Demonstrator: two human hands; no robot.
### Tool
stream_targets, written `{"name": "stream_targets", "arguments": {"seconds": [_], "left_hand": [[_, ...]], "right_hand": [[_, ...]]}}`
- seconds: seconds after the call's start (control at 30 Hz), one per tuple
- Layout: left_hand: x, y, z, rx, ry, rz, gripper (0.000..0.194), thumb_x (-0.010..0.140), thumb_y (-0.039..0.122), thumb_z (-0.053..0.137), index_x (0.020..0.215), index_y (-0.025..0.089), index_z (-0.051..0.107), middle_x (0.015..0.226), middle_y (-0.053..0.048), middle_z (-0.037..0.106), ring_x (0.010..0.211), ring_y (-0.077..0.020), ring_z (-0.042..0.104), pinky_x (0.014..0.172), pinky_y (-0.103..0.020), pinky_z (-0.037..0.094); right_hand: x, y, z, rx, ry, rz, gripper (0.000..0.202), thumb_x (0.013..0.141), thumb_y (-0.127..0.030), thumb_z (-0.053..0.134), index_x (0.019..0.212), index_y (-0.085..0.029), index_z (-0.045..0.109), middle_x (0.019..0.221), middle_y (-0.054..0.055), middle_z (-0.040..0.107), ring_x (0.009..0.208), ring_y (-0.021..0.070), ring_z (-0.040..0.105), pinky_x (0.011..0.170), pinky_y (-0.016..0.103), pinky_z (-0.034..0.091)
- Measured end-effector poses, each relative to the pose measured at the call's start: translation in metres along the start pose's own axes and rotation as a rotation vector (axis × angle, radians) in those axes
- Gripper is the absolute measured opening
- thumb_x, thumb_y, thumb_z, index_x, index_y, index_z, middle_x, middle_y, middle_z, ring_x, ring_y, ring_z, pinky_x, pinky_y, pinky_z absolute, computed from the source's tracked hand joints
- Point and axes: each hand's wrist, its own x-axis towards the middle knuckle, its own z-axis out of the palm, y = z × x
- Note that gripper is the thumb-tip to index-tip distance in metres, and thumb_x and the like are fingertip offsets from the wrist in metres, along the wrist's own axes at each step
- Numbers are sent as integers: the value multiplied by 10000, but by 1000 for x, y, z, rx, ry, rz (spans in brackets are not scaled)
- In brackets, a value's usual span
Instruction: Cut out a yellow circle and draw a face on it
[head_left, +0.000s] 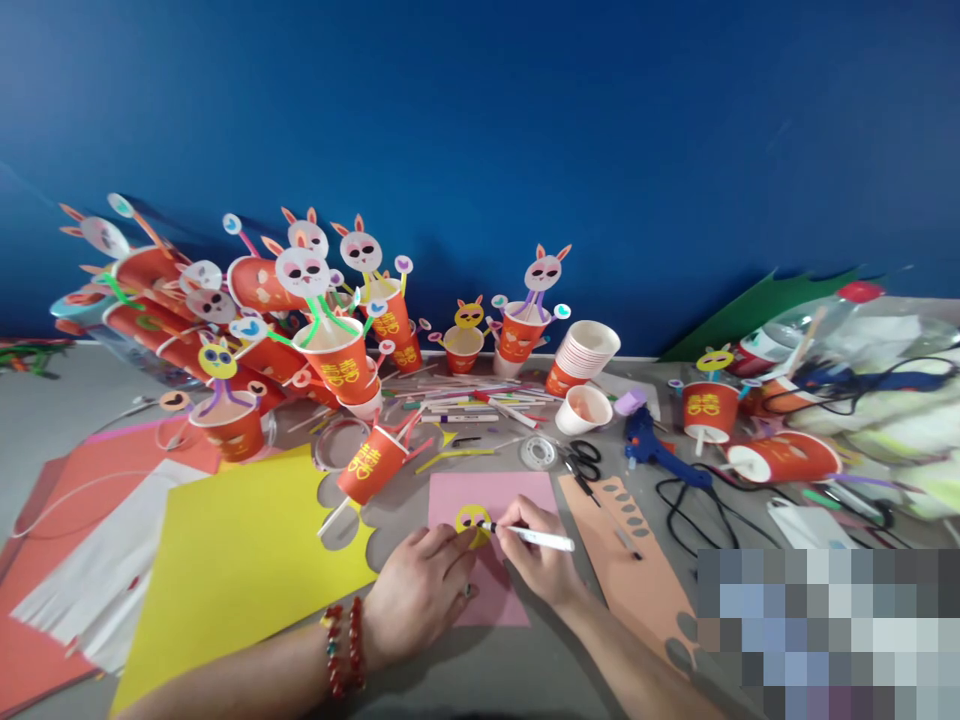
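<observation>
My right hand (541,568) grips a white marker (546,541), its dark tip at the face drawn on a small yellow paper disc (463,514). The disc lies on a sheet of pink paper (450,488) and shows pink and black eye patches. My left hand (420,590) lies flat beside it, fingertips pressing the disc's lower edge. Part of the disc is hidden by these fingers. Near my left hand an orange-red paper cup (373,466) lies tilted with a stick out of its end.
Several red cups with paper animal heads (337,365) stand at the back left, before a blue wall. Yellow card (225,560) lies left. Behind the pink sheet are tape (538,453), scissors (585,462) and markers (480,405). A blue glue gun (660,455) with its cord lies right.
</observation>
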Motion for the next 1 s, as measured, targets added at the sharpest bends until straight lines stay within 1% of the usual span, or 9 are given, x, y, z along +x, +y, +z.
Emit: {"name": "stream_targets", "arguments": {"seconds": [0.1, 0.27, 0.43, 0.6, 0.83, 1.0], "left_hand": [[0, 0, 0, 30, -9, 6, 278, 984, 297, 557, 1221, 159, 602, 1367, -60, 633, 1140, -250, 570, 874, -389, 507], [2, 1, -3, 65, -28, 1, 287, 1005, 346, 536, 1213, 161, 604, 1371, -32, 632, 1126, -241, 570, 869, -379, 495], [1, 2, -4, 72, -62, -5, 296, 1011, 367, 529, 1216, 168, 604, 1387, -30, 621, 1149, -241, 559, 875, -373, 483], [1, 1, -3, 73, -69, -5, 301, 1007, 368, 539, 1218, 163, 603, 1365, -23, 635, 1132, -236, 558, 873, -373, 486], [1, 1, -3, 67, -95, -12, 319, 1011, 362, 527, 1253, 164, 590, 1388, -27, 618, 1152, -239, 548, 871, -377, 489], [2, 1, -4, 65, -84, -7, 320, 1004, 362, 541, 1249, 162, 594, 1382, -21, 622, 1151, -233, 550, 872, -373, 493]], "right_hand": [[0, 0, 0, -10, -5, -10, 205, 921, -259, 531, 719, -228, 512, 559, -48, 523, 487, 127, 472, 507, 237, 350], [0, 4, 1, -20, -16, -40, 222, 942, -270, 511, 724, -230, 501, 567, -40, 536, 502, 128, 496, 523, 236, 371], [0, 5, 2, -41, -13, -55, 218, 945, -265, 514, 730, -230, 497, 585, -38, 537, 516, 129, 508, 535, 238, 379], [0, 5, 2, -61, -6, -52, 203, 936, -238, 506, 733, -230, 493, 585, -40, 525, 517, 129, 506, 535, 236, 380], [0, 6, 3, -64, -4, -65, 206, 933, -237, 508, 728, -228, 491, 587, -41, 524, 514, 128, 506, 532, 234, 376], [-1, 7, 2, -66, -15, -51, 197, 930, -229, 511, 734, -227, 493, 599, -39, 538, 527, 128, 520, 543, 229, 387]]}}
